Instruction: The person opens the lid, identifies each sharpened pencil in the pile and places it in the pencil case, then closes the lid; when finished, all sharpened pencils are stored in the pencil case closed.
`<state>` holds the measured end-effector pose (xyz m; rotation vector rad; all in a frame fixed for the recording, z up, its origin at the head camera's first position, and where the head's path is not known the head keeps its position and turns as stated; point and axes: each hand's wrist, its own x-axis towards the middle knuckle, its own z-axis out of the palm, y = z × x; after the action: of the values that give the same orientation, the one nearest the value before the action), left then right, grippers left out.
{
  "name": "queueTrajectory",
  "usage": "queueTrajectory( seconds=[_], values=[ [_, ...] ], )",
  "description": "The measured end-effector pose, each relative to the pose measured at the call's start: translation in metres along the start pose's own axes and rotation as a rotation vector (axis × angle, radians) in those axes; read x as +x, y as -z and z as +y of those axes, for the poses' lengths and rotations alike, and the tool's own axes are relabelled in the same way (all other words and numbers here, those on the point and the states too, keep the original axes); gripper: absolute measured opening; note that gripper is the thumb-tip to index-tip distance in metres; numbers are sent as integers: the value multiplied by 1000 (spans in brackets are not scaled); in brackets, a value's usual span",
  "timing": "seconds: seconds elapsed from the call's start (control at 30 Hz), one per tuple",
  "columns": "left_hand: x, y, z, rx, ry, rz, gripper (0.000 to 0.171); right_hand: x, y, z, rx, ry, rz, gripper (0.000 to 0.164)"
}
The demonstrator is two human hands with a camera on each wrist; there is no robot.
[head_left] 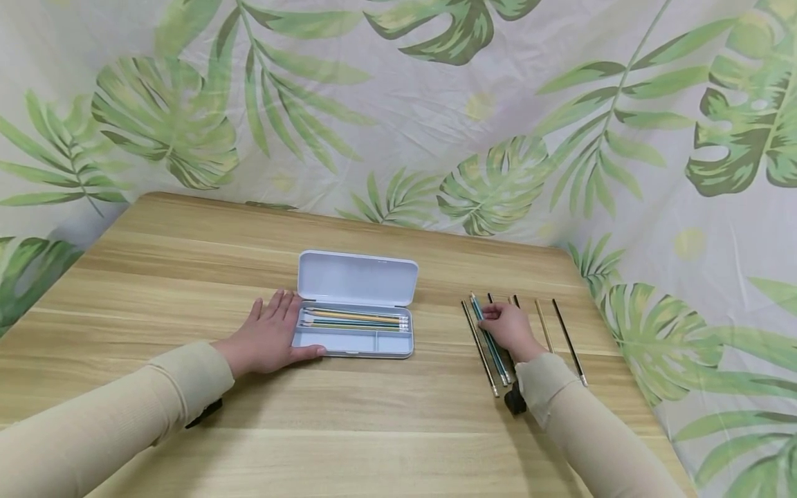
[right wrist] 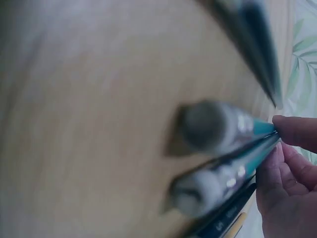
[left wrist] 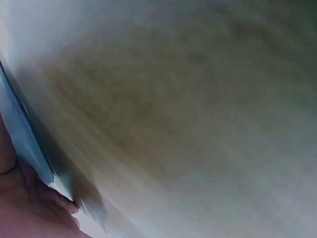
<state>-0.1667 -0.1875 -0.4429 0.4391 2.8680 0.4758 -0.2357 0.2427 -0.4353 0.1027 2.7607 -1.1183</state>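
A pale blue pencil case (head_left: 364, 342) stands with its lid raised on the wooden table, several pencils (head_left: 355, 320) lying in its long back compartment. Flat beside its left end rests my left hand (head_left: 268, 335), fingers straight and the thumb along the front edge. On the right, my right hand (head_left: 509, 330) pinches two teal pencils (head_left: 495, 356) that lie side by side; the right wrist view shows thumb and fingers around the teal pencils (right wrist: 257, 129), eraser ends toward the camera. A black pencil (head_left: 479, 349) lies just left of them.
To the right of my right hand lie a gold pencil (head_left: 544, 325) and another black pencil (head_left: 569, 342). More pencils are partly hidden beneath that hand. The case's front compartments hold nothing visible. A leaf-patterned cloth (head_left: 405, 124) hangs behind the table (head_left: 349, 443).
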Motion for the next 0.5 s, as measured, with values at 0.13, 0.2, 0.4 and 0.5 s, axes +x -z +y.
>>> queueTrajectory(
  seconds=[0.13, 0.2, 0.4, 0.5],
  values=[
    [1, -1, -1, 3, -2, 4, 118, 2, 4, -1, 53, -17, -7, 33],
    [1, -1, -1, 2, -2, 1, 118, 3, 8, -3, 125, -25, -25, 34],
    [1, -1, 0, -3, 1, 3, 116, 11, 26, -23, 332, -15, -59, 40],
    [2, -1, 0, 0, 0, 3, 117, 14, 31, -35, 383, 3, -75, 42]
  ],
)
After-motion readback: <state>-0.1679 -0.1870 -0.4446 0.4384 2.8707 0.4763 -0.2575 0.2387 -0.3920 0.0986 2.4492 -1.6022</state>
